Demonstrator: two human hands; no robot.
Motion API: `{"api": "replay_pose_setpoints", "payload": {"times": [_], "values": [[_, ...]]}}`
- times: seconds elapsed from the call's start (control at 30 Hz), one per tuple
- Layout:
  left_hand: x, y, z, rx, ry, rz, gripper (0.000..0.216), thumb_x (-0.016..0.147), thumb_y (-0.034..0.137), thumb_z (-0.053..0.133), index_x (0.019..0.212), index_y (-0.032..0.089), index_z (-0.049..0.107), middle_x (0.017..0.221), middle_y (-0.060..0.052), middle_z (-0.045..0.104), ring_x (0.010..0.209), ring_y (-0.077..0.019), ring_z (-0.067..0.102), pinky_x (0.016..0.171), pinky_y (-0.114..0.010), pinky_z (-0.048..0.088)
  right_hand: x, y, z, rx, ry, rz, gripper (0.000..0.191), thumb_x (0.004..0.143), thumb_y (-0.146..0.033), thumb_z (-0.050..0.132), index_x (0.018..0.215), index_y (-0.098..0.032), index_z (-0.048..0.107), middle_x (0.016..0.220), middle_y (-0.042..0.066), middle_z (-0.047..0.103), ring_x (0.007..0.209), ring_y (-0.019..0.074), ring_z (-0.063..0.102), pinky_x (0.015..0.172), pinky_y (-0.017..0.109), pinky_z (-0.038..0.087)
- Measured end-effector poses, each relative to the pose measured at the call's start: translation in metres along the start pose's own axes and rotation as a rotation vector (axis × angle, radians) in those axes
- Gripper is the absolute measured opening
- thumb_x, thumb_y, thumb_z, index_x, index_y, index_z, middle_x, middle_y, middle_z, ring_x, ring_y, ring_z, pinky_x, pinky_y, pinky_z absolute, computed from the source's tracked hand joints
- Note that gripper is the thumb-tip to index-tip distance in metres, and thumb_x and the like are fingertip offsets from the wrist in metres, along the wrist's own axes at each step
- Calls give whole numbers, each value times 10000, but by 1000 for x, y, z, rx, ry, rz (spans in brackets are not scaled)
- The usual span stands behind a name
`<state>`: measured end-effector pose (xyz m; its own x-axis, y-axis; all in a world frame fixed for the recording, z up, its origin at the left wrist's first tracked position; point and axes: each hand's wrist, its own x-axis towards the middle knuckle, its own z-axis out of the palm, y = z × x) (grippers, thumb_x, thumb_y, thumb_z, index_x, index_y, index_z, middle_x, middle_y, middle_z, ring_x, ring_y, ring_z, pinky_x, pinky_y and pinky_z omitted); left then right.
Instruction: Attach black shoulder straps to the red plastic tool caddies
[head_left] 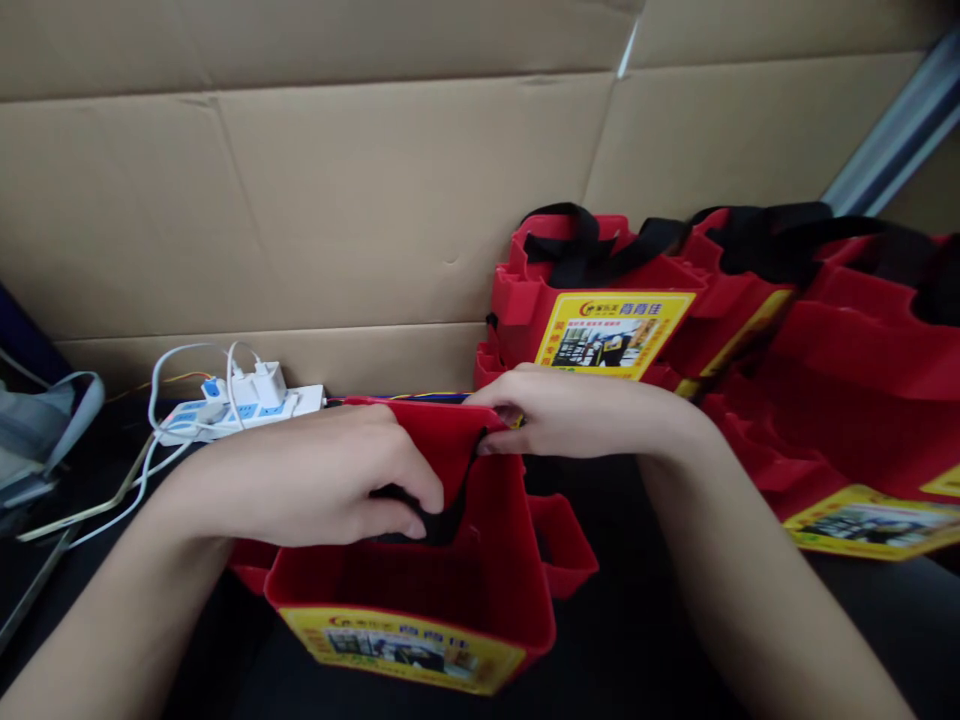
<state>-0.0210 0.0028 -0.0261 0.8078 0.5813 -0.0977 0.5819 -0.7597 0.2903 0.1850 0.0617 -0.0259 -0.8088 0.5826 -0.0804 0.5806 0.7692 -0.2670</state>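
Observation:
A red plastic box (517, 560) with a yellow picture label on its front stands tilted before me on the dark surface. My left hand (360, 480) is closed around a black strap (450, 515) just above the box's opening. From there the strap runs up to the box's back right rim, where my right hand (517, 410) pinches it near the corner. Part of my right hand's fingers is hidden behind the back wall. A small red side pocket (562, 545) juts out at the box's right.
Several more red boxes (517, 300) with black straps and yellow labels stand at the right. At the left lies a white power strip (307, 400) with plugs and white cables. A cardboard wall (360, 210) rises behind. A grey metal bar (892, 120) slants at the upper right.

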Motion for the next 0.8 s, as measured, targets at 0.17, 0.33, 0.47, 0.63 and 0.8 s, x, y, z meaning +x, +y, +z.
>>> {"api": "replay_pose_setpoints", "payload": {"times": [0.17, 0.33, 0.47, 0.63, 0.8], "values": [[-3, -2, -5, 25, 80, -93, 116, 821, 205, 505, 723, 206, 566, 619, 80, 595, 531, -50, 488, 534, -166, 330, -5, -4, 0, -26, 117, -169, 457, 755, -222, 593, 1203, -231, 501, 1113, 15, 593, 971, 159, 566, 789, 259, 444], [0, -2, -3, -21, 223, -191, 118, 822, 236, 498, 761, 211, 597, 512, 74, 591, 521, -66, 532, 530, -161, 348, -10, -28, 6, -120, 332, -320, 592, 712, -385, 646, 1249, -234, 449, 1396, 48, 318, 1288, 219, 278, 1010, 364, 309], [0, -1, -6, -130, 249, -221, 125, 815, 207, 493, 760, 195, 605, 519, 71, 596, 492, -59, 532, 511, -147, 359, -7, -37, 10, -203, 444, -255, 177, 828, -315, 521, 866, -193, 643, 1227, 71, 468, 1179, 216, 380, 955, 386, 340], [-36, -25, -26, -439, -156, -246, 143, 784, 253, 560, 849, 136, 613, 544, 42, 591, 469, -69, 550, 491, -138, 394, -14, -16, -6, -85, 213, -355, 181, 795, -293, 571, 682, -177, 651, 1064, 49, 531, 978, 157, 500, 855, 307, 403], [-71, -49, -38, -412, 65, -347, 241, 823, 254, 509, 665, 93, 592, 543, 26, 562, 426, -21, 467, 467, -111, 350, -29, -1, -22, 14, 233, -172, 173, 770, -377, 586, 748, -235, 682, 1114, 8, 547, 944, 164, 558, 809, 283, 430]]}}
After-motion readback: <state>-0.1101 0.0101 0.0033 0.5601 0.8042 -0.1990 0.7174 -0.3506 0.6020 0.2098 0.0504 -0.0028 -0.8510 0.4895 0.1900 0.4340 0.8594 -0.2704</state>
